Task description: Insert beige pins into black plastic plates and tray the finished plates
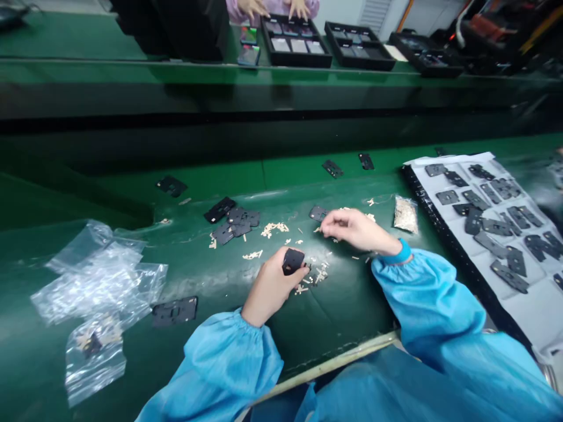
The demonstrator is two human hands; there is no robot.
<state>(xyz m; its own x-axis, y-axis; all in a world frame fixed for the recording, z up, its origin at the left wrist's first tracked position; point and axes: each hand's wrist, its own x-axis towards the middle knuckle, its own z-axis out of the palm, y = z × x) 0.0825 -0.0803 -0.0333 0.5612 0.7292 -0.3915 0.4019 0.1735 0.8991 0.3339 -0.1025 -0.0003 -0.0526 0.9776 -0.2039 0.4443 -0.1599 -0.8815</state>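
Observation:
My left hand point(269, 284) is closed around a small black plastic plate point(293, 261) with cut-outs, tilted up above the green table. Fingers and thumb of my right hand point(354, 230) are pinched together just above the table; whatever is between them is too small to make out. Beside those fingertips lies another dark plate point(317, 213). Small beige strips point(322, 273) are scattered under and around my left hand, with a further heap of beige strips point(275, 229) farther back. Several black plates point(237, 221) lie in a loose pile left of that heap.
Clear plastic bags point(101, 281) lie at the left, near a single black plate point(175, 310). A bag of beige pieces point(405, 214) sits before a white-lined tray point(457, 225) of dark plates at the right. Across a raised ledge, a co-worker's hands point(299, 8) are over a black box point(297, 58).

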